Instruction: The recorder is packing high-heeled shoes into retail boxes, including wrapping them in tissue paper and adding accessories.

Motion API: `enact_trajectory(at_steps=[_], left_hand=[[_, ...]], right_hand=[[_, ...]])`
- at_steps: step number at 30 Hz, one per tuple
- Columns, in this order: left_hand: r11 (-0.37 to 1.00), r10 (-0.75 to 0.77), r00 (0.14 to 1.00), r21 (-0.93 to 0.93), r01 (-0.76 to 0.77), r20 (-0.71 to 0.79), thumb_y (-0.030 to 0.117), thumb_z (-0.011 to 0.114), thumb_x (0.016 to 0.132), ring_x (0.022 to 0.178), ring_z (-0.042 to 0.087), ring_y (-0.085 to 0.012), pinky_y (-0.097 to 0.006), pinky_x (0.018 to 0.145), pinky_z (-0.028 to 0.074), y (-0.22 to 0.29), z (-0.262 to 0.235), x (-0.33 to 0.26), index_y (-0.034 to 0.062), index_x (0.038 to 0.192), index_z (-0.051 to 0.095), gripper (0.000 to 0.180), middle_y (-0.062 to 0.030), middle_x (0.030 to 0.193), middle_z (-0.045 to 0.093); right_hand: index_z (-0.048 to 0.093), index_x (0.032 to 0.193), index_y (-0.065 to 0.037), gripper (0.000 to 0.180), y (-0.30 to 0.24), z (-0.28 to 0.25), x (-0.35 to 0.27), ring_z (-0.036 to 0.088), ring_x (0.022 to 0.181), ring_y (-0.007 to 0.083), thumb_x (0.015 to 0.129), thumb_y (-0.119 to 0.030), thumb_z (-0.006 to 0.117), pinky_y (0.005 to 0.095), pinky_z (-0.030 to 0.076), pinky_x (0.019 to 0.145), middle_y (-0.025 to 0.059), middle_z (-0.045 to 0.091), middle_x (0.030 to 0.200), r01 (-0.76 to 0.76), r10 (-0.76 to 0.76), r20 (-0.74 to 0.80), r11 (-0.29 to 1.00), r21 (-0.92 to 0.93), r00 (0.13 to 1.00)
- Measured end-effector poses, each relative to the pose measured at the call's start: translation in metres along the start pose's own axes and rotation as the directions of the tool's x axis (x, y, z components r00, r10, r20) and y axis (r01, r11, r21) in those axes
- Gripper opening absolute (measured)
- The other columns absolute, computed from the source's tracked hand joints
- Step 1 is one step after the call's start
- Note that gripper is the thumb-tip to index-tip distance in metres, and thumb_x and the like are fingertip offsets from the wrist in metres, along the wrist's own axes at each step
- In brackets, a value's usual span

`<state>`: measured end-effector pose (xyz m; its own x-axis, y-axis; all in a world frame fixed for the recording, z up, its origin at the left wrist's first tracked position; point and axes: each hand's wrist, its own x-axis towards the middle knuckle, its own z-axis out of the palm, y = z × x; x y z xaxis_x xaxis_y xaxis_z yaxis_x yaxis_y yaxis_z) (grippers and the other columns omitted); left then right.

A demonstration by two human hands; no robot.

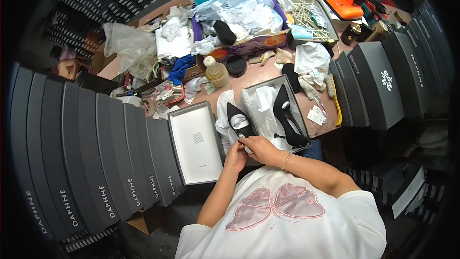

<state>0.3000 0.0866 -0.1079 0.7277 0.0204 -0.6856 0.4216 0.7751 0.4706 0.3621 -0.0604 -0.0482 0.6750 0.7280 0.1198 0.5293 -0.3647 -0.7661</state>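
A black pointed high-heeled shoe [234, 113] with white paper stuffed inside lies toe away from me. My left hand [236, 157] and my right hand [262, 150] meet at its heel end, fingers closed and pinched together there. A bit of white wrapping shows between the fingers, and the hands hide the heel itself. Crumpled white tissue paper [224, 121] spreads beside the shoe. To the right, a second black high heel [285, 120] lies on its side in an open shoe box [302, 123] lined with tissue. The white-lined box lid [195, 136] leans at the left.
Dark grey shoe boxes [81, 148] stand in a long row at left, with more boxes [376, 86] at right. On the table [235, 86] are a glue bottle [216, 72], a yellow-handled brush [335, 100], a paper-filled purple box [281, 41] and an orange tape dispenser [344, 5].
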Motion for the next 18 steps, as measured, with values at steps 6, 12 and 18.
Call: enact_trajectory(at_steps=[6,12,18], left_hand=[[0.993,-0.022,0.998,-0.113,0.029,0.061,0.028,0.057,0.089,0.09,0.064,-0.0225,-0.037,0.085,0.051,0.019,0.032,-0.023,0.0046,0.104,0.059,0.028,-0.0106,0.097,0.065],[0.973,0.22,0.973,-0.087,-0.214,0.073,0.017,0.06,0.093,0.094,0.058,-0.0144,-0.03,0.086,0.048,0.001,0.099,-0.036,0.0066,0.112,0.052,0.023,-0.0025,0.1,0.059],[0.853,0.099,0.837,0.387,-0.35,0.539,0.007,0.06,0.091,0.121,0.047,-0.0177,-0.03,0.101,0.04,0.002,0.113,-0.053,-0.0005,0.144,0.027,0.063,-0.0121,0.132,0.047]], right_hand=[[0.053,0.124,-0.004,0.059,-0.056,-0.064,-0.011,0.057,0.101,0.0394,0.073,-0.026,0.075,0.0391,0.046,0.084,0.0237,0.054,0.116,-0.008,0.008,0.028,1.0,0.024,1.0],[0.017,0.146,0.003,0.117,-0.044,-0.101,-0.028,0.05,0.116,0.0468,0.067,-0.057,0.077,0.0432,0.046,0.093,0.0364,0.028,0.142,-0.3,0.274,0.254,0.951,0.072,0.928],[0.03,0.142,0.002,0.091,-0.028,-0.105,-0.067,0.057,0.103,0.0305,0.068,-0.021,0.077,0.0352,0.046,0.088,0.0221,0.052,0.121,-0.373,0.346,0.144,0.89,0.263,0.927]])
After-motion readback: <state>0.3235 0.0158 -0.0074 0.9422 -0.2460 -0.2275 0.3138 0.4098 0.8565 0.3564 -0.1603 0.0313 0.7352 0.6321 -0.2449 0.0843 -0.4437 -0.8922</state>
